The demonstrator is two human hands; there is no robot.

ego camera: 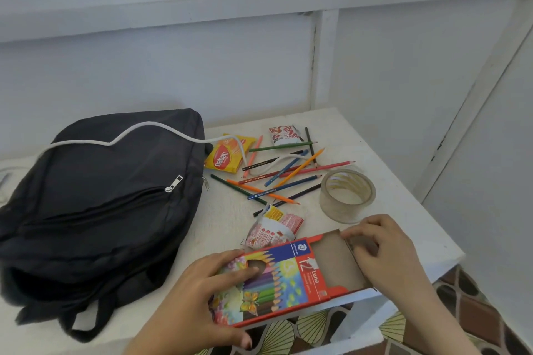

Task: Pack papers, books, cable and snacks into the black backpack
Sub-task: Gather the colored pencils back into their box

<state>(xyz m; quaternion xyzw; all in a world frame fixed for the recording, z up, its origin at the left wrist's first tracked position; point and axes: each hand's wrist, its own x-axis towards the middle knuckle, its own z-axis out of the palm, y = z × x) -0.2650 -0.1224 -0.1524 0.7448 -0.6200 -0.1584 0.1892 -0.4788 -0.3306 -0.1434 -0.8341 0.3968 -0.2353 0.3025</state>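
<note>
Well, the left hand [213, 291] wraps round the near pencil box [288, 277] to keep it steady. The right hand [383, 251] pinches its open right end (maybe so the loose pencils [277, 179] can slide in). The black backpack [95, 204] lies flat on the left. The white cable [129, 132] runs over it toward the far yellow snack pack [227, 157], not packed yet.

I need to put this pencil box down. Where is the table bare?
Bare table shows at the back right corner, between the small red-and-white packet, the tape roll and the table edge. A narrower strip lies between the backpack and the crumpled packet, just beyond the pencil box. The middle is crowded with loose pencils, the cable and the yellow packet.
</note>
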